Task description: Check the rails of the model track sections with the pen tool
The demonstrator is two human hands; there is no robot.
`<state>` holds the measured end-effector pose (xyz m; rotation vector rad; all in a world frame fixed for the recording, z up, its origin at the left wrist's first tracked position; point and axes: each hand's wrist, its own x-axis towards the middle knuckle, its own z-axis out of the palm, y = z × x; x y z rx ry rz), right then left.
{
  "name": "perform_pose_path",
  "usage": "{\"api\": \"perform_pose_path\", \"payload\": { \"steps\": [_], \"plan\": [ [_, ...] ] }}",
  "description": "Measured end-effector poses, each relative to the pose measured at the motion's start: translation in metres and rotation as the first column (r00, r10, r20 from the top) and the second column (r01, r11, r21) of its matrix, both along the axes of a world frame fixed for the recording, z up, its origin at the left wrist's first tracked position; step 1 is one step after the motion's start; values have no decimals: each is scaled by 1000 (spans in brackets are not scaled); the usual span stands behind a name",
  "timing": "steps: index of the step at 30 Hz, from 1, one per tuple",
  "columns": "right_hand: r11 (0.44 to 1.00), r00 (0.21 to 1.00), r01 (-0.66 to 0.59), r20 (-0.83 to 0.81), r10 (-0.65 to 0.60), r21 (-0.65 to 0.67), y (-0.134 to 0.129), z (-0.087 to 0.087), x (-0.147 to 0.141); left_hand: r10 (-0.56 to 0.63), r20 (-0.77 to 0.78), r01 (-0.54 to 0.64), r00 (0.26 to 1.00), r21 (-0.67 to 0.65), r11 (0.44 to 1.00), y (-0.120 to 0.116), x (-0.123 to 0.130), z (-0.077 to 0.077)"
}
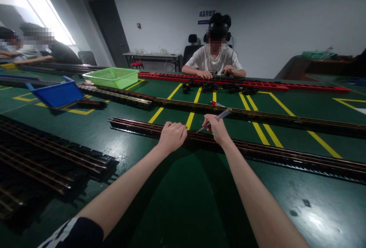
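Observation:
A long black rail assembly with copper-coloured strips (274, 154) runs across the green table in front of me. My left hand (172, 136) is closed over its near part, fingers curled round the rail's top. In my right hand (214, 126) is a screwdriver (223, 115) with a clear handle, held slanted, its thin shaft pointing down left to the rail between both hands. Behind them lies a second long dark rail (257, 116), and a small red-tipped tool (217, 104) rests just beyond it.
At left stand a blue bin (58, 93) and a green basket (114, 78). More black rails (51, 156) are stacked at near left. Across the table a person (214, 59) works by a red rail (309, 86) and small black parts (211, 87). Other people sit far left.

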<state>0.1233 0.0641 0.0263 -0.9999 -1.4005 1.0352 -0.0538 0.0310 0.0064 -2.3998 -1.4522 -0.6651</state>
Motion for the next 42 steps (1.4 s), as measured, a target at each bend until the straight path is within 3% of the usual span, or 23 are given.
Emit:
{"api": "perform_pose_path", "payload": {
  "steps": [10, 15, 22, 37, 42],
  "plan": [
    [1000, 1000, -14, 23, 13, 3, -3, 2, -3, 224, 146, -208, 963, -116, 971, 1, 6, 3],
    [998, 995, -59, 73, 61, -33, -9, 7, -11, 306, 157, -284, 939, -146, 948, 4, -4, 4],
    [994, 993, -81, 78, 86, -71, -12, 11, -16, 323, 154, -307, 934, -123, 944, 9, -17, 1],
    [995, 996, -78, 34, 80, -57, -4, 4, -3, 312, 128, -300, 941, -111, 948, 6, -16, 2],
    [987, 989, -139, 41, 143, -79, -5, 6, 3, 299, 143, -287, 944, -98, 953, 7, -18, 0]
  ]
}}
